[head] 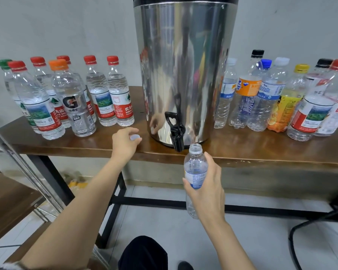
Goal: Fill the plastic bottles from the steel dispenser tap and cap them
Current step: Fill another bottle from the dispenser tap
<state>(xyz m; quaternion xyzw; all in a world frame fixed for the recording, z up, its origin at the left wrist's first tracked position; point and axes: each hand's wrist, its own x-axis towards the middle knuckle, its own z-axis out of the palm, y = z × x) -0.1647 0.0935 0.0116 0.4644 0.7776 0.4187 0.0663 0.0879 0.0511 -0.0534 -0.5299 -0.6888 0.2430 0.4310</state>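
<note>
Head view: the right hand (207, 190) grips an uncapped plastic bottle (195, 164) round its label. The bottle is upright, its open mouth just beside the black tap (176, 131), at the spout's four o'clock, in front of the table (261, 151) edge. At twelve o'clock on the wooden table stands the steel dispenser (183, 65). At the tap's nine o'clock the left hand (123, 145) pinches a white cap (134, 137) over the tabletop. Capped filled bottles (98, 90) stand at ten o'clock, capped mixed bottles (248, 90) at two o'clock.
</note>
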